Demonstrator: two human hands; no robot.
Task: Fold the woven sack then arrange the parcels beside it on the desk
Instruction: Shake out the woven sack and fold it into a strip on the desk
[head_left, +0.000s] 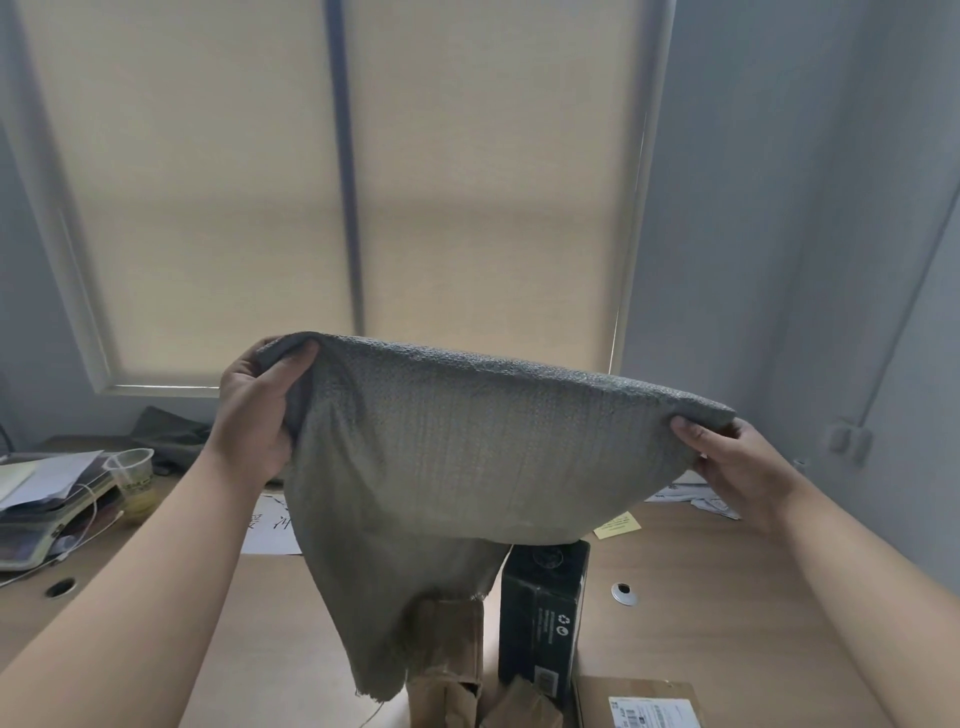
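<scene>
Item: grey woven plastic sack (441, 457), held in the air above the brown wooden worktop (727, 597) and the black cardboard parcel (543, 618).
Handling (judged): light, limp, slightly slick; best taken at the top corners.
Appearance: coarse weave, sagging, lower edge frayed.
Grip: my left hand (254, 415) and right hand (737, 462) each pinch an upper corner, fingers (291, 366) curled into the cloth.

Both bare forearms reach forward and upward from the lower corners of the view. The left hand (257, 415) is the higher one, gripping a top corner of the woven sack (447, 457) with its thumb on the near face. The right hand (743, 467), lower and well apart, pinches the opposite corner, thumb toward the camera, fingers behind.
</scene>
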